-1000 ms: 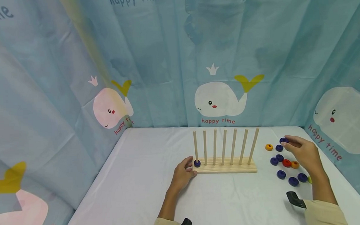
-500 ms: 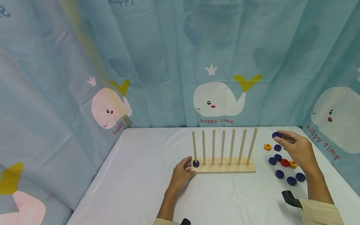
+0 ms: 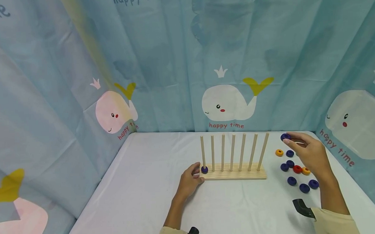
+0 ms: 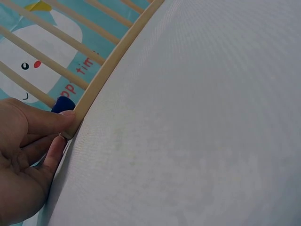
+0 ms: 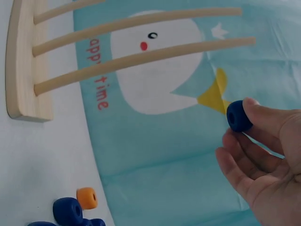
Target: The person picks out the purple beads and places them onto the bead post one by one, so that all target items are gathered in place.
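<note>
Best to hold the blue bead (image 5: 241, 116) as now, pinched in the right hand (image 3: 311, 152) at far right, hole uncovered, while steadying the rack (image 3: 234, 176), gripped at its left end by the left hand (image 3: 189, 180). In the left wrist view, hard to see the half-hidden threaded bead (image 4: 63, 104), impossible the cut-off tips of the pegs (image 4: 44, 58).

The left hand (image 4: 21, 188) grips the end of a wooden board (image 4: 107, 70) beside a white tablecloth (image 4: 188, 117), with a blue bead (image 4: 63, 104) at the foot of the nearest of several wooden pegs (image 4: 47, 61) and a white whale (image 4: 47, 44) on the blue curtain (image 4: 99, 19) behind.
</note>
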{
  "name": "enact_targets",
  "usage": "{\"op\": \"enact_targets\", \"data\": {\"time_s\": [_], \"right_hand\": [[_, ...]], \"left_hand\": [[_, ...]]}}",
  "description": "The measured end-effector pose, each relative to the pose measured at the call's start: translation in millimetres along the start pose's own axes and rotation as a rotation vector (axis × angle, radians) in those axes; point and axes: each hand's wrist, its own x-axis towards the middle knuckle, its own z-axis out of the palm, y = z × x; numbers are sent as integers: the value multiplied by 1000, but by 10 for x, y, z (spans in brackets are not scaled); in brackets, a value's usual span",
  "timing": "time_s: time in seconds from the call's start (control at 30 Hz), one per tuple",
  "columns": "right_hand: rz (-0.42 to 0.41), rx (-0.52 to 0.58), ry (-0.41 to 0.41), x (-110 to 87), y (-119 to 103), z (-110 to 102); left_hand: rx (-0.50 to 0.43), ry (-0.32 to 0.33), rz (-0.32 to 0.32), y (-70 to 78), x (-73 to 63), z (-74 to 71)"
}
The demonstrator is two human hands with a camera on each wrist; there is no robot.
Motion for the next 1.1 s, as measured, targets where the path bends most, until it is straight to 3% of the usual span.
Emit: {"op": "enact_targets", "data": {"time_s": [0.7, 1.1], "right_hand": [[-139, 35, 71, -53, -239, 72], [-255, 145, 76, -44, -511, 83]], "left_hand": [[5, 5, 11, 10, -26, -9], [0, 7, 16, 16, -15, -8]]}}
